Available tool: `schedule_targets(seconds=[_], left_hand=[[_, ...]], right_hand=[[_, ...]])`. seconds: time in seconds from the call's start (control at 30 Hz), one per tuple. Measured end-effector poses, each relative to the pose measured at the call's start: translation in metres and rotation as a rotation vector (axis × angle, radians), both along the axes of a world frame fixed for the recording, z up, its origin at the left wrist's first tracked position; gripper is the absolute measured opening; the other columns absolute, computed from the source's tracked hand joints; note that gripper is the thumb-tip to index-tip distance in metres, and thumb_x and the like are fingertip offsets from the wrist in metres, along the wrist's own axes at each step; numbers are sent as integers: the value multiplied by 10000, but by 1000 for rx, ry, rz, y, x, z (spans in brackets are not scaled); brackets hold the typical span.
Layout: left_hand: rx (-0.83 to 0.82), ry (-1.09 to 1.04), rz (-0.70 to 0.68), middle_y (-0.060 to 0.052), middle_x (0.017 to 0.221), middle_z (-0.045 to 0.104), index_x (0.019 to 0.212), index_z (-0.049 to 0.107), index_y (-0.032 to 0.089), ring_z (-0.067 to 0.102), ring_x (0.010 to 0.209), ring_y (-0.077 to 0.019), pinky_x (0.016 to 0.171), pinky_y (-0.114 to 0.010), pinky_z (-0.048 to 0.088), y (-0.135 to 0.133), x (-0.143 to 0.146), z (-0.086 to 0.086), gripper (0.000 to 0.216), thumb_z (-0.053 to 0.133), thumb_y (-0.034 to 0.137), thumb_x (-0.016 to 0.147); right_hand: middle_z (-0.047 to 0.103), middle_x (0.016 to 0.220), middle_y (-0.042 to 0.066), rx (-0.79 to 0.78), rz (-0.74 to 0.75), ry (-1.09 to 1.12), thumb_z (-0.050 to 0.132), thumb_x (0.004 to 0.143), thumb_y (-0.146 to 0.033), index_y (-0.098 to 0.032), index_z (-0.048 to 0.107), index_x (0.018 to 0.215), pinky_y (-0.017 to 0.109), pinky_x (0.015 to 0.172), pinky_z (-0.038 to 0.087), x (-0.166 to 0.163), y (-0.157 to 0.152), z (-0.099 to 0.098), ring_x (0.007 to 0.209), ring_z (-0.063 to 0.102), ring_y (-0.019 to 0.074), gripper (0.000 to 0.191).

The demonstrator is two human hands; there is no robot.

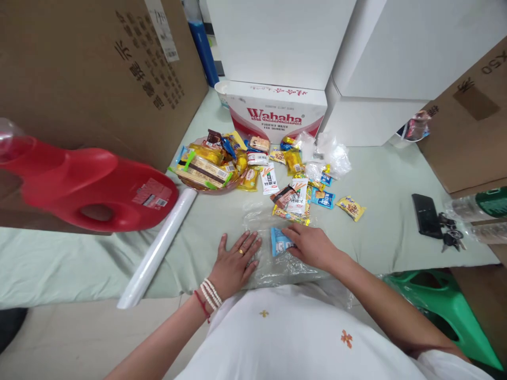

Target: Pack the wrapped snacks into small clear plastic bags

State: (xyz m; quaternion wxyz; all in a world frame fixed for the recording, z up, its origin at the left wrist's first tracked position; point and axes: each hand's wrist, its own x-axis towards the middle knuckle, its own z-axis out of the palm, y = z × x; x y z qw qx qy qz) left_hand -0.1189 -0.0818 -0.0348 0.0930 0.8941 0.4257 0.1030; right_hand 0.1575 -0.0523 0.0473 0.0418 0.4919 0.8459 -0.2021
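Partly hidden: the clear plastic bag (277, 264) is hard to trace, its near edge lost behind the white shirt. Left hand (235, 260) lies flat, fingers spread, on the bag. Right hand (311, 246) pinches a small blue snack packet (280, 241) lying on the bag, just below the snack pile.

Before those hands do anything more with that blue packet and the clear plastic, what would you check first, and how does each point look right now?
1. Left hand flat on the clear plastic bag, pinning it: ok.
2. Right hand on the small blue snack packet, fingers touching it: ok.
3. Packet inside the bag or only lying on it: cannot tell.
4. Bag mouth open: cannot tell, the film is crumpled.
5. Other wrapped snacks lie apart from the packet, just beyond the right hand: ok.
6. White roll of plastic film lies left of the left hand, not touching it: ok.
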Motion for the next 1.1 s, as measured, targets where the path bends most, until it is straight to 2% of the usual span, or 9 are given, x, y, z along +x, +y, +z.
schedule_targets(seconds=[0.13,0.27,0.33,0.43,0.57,0.7,0.8,0.97,1.1], left_hand=[[-14,-33,-21,-163,1636,434,1609,373,268,423,1507,-338,1250,-693,27,-2,-11,1,616,479,334,1005],[-61,-154,-201,-156,1683,353,1630,302,244,290,1582,-326,1271,-670,82,-9,-32,18,779,490,172,878],[-121,-182,-310,-153,1675,370,1605,337,249,314,1575,-308,1280,-652,124,-16,-40,24,786,498,132,844],[-123,-185,-337,-145,1606,488,1448,527,257,408,1528,-286,1289,-606,163,-27,-40,19,554,543,152,904],[-89,-285,-205,-80,1295,737,1095,668,248,594,1356,-219,1260,-500,275,-29,-27,6,221,512,153,970],[-180,-390,12,-60,1049,765,973,646,230,686,1114,-193,1111,-416,453,-6,-19,15,201,450,217,1010],[-197,-393,152,-61,952,742,874,632,226,673,1010,-217,969,-407,506,22,-12,28,259,453,340,1021],[-186,-181,349,-90,878,729,859,682,214,627,956,-298,868,-474,478,60,6,26,266,509,387,964],[-93,-148,404,-144,1042,724,1065,716,180,585,1074,-357,891,-511,480,66,5,17,299,562,385,912]], right_hand=[[572,1483,137,3,-7,0,647,972,-270,-245,526,1489,362,854,563,8,5,-7,1155,671,289,531],[408,1623,173,33,44,186,631,999,-364,-248,451,1547,421,932,573,37,-12,-14,1274,616,305,589],[383,1632,190,66,103,317,648,984,-455,-255,399,1581,470,1037,529,61,-34,-17,1374,535,317,677],[470,1571,185,118,145,348,687,954,-481,-266,465,1541,541,1102,466,90,-68,-28,1370,511,336,664],[655,1342,140,132,72,414,504,1052,-284,-258,700,1251,487,1004,513,100,-81,-43,1169,605,273,281],[738,1066,109,17,34,563,413,1090,-348,-243,737,1130,399,887,537,97,-50,-30,956,649,222,343],[748,948,84,-35,-42,552,436,1085,-404,-237,740,1088,363,844,530,94,-17,-18,905,662,217,347],[757,991,65,-75,-204,400,500,1030,-319,-225,749,1013,310,809,495,88,21,-23,919,691,212,267],[733,1039,67,-12,-204,181,621,966,-310,-257,755,1133,293,741,459,82,33,-18,914,671,229,221]])
